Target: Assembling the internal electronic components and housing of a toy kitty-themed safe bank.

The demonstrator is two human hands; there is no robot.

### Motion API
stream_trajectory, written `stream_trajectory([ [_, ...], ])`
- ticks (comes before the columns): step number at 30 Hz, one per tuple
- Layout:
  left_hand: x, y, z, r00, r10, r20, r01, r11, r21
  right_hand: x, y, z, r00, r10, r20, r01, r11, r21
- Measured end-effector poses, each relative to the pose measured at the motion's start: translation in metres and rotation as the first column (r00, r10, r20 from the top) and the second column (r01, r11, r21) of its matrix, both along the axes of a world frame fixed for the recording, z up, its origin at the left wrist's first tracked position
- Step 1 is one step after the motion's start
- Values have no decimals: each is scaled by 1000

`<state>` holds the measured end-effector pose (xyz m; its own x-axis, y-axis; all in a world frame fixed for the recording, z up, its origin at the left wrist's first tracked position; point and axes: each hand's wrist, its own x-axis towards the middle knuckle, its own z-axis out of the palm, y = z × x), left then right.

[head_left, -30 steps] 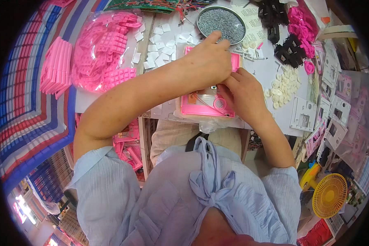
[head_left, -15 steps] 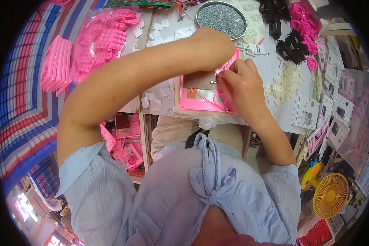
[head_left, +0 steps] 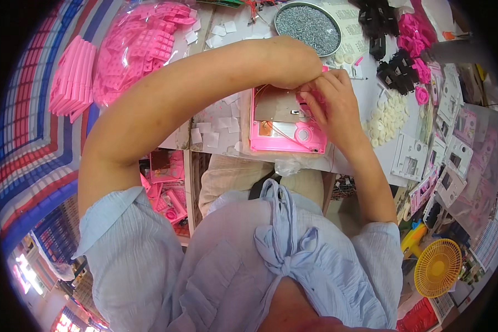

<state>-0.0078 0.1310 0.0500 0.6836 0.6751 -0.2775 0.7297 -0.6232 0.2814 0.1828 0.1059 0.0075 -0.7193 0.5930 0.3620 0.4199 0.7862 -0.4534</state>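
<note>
A pink plastic casing (head_left: pixel 285 145) lies open on the table before me, with a brown circuit board (head_left: pixel 275 108), thin red wires and a pink ring inside. My left hand (head_left: pixel 300 67) bends over the far part of the casing. Its own wrist hides the fingers. Above the casing's right side, my right hand (head_left: pixel 337 108) has thumb and fingers drawn together close to the left hand. Whatever they pinch is too small or covered to make out.
A round tray of small screws (head_left: pixel 309 30) stands beyond my hands. White round pieces (head_left: pixel 389 117), black parts (head_left: pixel 397 72) and white panels (head_left: pixel 410 157) lie to the right. On the left are a bag of pink parts (head_left: pixel 135 50), stacked pink panels (head_left: pixel 72 77) and white paper squares (head_left: pixel 210 138).
The whole view has shifted slightly, so the casing appears farther right. My right fingers have moved a little toward the casing's far right side. Both hands stay at the casing.
</note>
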Motion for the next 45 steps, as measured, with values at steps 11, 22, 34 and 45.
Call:
stream_trajectory([
  [11, -4, -7, -5, 999, 41, -11, -40, 997, 73, -1, 7, 0, 997, -68, 40, 73, 988, -137],
  [22, -4, -11, -23, 984, 180, 9, -180, 983, 47, 19, 26, 15, 939, 298, 174, -249, 934, -255],
  [34, -32, -37, -45, 730, 235, 642, -480, 845, 237, 17, 4, 14, 985, 146, 94, -128, 976, -177],
  [45, -55, -41, -43, 649, 557, 518, -671, 740, 46, 2, 3, 20, 953, 110, 282, -78, 990, -120],
])
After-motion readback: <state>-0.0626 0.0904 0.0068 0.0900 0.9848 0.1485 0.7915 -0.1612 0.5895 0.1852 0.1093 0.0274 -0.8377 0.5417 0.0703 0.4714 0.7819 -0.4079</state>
